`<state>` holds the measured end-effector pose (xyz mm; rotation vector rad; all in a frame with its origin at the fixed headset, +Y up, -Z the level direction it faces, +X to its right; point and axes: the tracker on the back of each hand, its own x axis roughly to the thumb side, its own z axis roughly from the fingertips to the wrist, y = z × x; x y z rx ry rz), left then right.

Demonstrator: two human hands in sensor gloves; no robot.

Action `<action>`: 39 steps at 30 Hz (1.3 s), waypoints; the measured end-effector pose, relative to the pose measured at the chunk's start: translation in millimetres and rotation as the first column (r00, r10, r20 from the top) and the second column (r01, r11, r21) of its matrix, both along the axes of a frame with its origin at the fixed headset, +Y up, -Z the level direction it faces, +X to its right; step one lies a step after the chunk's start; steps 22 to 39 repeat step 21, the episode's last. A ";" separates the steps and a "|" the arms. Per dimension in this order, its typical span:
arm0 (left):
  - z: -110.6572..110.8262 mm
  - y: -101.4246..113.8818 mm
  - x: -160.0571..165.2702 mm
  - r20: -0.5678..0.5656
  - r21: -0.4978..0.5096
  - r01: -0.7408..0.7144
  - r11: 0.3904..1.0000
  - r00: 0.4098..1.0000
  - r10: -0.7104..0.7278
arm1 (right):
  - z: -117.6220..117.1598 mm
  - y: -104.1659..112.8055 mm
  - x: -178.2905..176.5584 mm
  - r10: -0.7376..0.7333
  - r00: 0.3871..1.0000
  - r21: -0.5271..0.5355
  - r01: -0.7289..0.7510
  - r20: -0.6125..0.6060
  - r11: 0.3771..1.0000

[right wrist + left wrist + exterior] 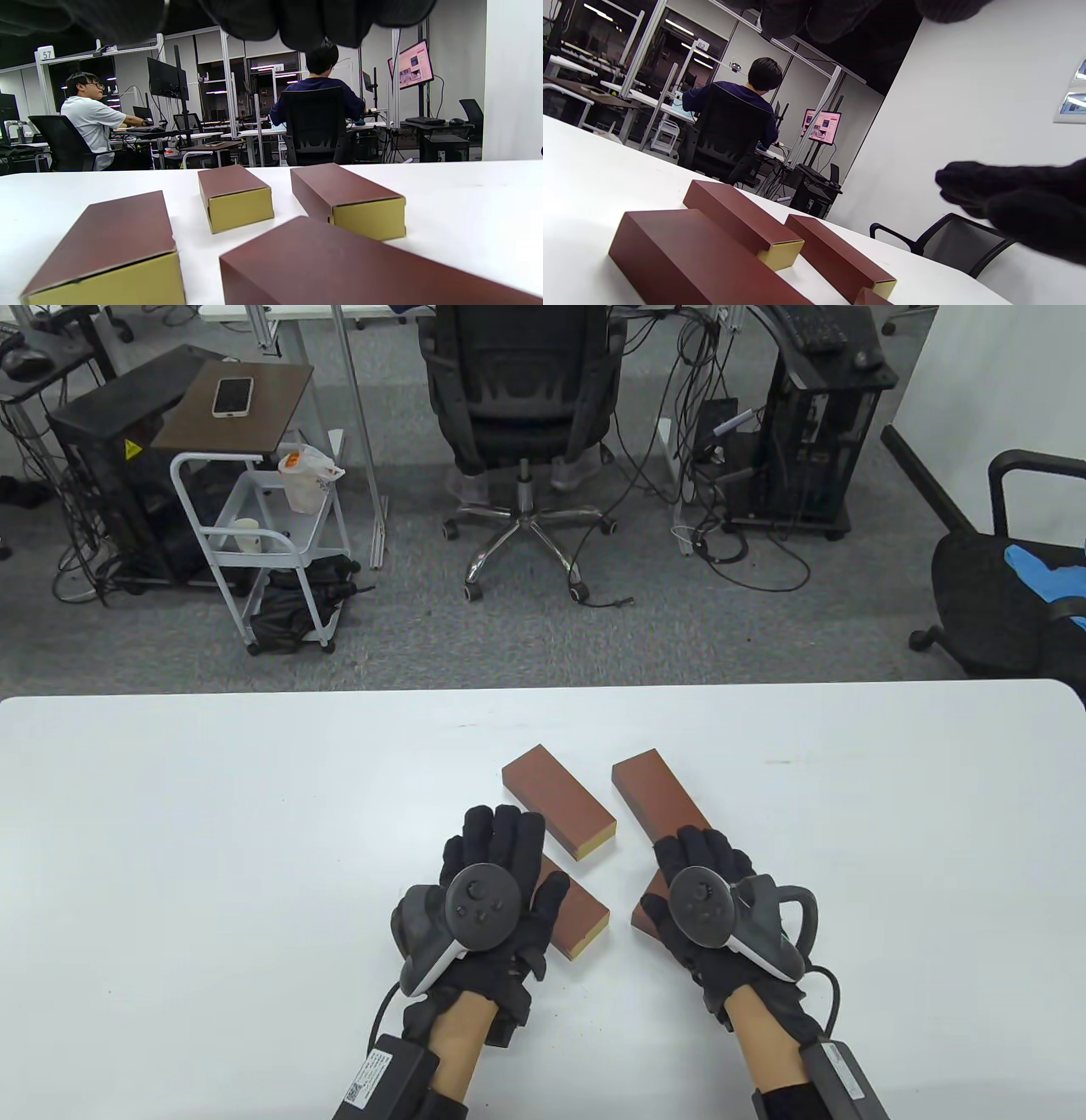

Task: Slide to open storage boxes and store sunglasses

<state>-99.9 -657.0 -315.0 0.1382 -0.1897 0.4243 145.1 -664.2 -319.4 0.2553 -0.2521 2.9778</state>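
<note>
Four brown storage boxes with yellow ends lie on the white table (212,831), all closed. The far-left box (558,802) (233,195) and far-right box (660,793) (343,195) lie in the open. My left hand (507,853) hovers with straight fingers over the near-left box (581,918) (704,258). My right hand (702,857) is stretched over the near-right box (652,906) (339,267) and the far-right box's near end. Neither hand grips anything. In both wrist views the fingers sit high above the boxes. No sunglasses are in view.
Beyond the table's far edge stand an office chair (517,398), a white trolley (254,534) and computer towers with cables. Another black chair (1010,594) is at the right. People sit at desks in the background of the wrist views.
</note>
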 end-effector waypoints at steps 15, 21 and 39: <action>-0.1 7.4 -0.7 -0.036 0.023 0.014 1.000 0.999 -0.013 | -0.1 11.4 -16.3 0.039 0.999 -0.006 -0.039 -0.011 0.999; -1.8 5.3 -1.1 -0.039 0.014 0.024 1.000 0.999 -0.023 | -3.0 0.9 -17.0 0.064 0.998 -0.038 -0.065 -0.011 0.997; -1.8 5.3 -1.1 -0.039 0.014 0.024 1.000 0.999 -0.023 | -3.0 0.9 -17.0 0.064 0.998 -0.038 -0.065 -0.011 0.997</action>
